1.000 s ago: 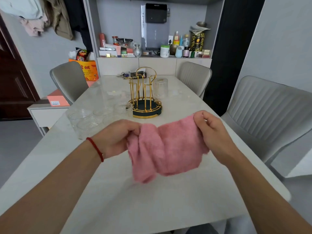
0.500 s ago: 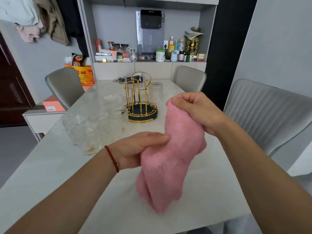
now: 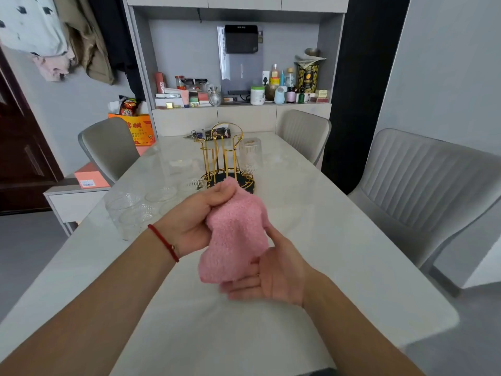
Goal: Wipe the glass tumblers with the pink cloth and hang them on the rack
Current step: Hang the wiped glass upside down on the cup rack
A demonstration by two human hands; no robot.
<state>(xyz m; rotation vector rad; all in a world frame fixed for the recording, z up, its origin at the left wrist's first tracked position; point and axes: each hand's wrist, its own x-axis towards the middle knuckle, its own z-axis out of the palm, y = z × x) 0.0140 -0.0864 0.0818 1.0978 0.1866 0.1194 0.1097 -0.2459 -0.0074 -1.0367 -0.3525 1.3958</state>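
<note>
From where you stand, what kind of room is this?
Most likely a home dining room. A long pale table has padded grey chairs around it, a built-in shelf behind holds bottles and jars, and clothes hang by a dark door.

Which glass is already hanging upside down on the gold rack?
The ribbed tumbler on the right side of the gold rack. It hangs upside down, while the other glasses stand grouped on the table left of the rack.

Left hand [image 3: 199, 218] grips the pink cloth [image 3: 235, 234] above the table [image 3: 339, 240], right hand [image 3: 273, 275] open beneath it, tumblers [image 3: 135, 210] beside the rack [image 3: 225, 158].
</note>
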